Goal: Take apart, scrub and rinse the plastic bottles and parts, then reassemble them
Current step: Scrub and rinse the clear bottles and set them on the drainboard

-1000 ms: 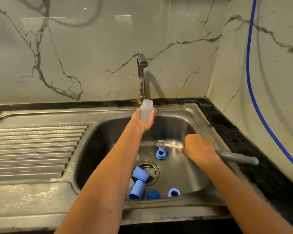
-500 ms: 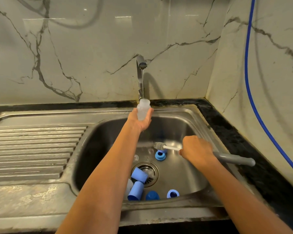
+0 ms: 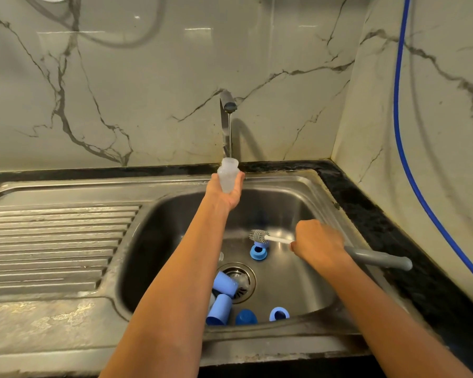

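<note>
1. Under the tap (image 3: 228, 105), at the back of the sink (image 3: 298, 203), the left hand (image 3: 225, 193) grips a clear plastic bottle (image 3: 228, 174) upright, and a thin stream of water runs into its open mouth.
2. Over the basin, the right hand (image 3: 316, 245) is closed round a bottle brush (image 3: 258, 236), its grey bristle head just above a blue ring (image 3: 258, 252).
3. Beside the drain (image 3: 241, 279) lies a light blue cup (image 3: 224, 285), with a second light blue cup (image 3: 219, 309) just in front.
4. By the front wall sit a dark blue cap (image 3: 245, 317) and a second blue ring (image 3: 279, 313).
</note>
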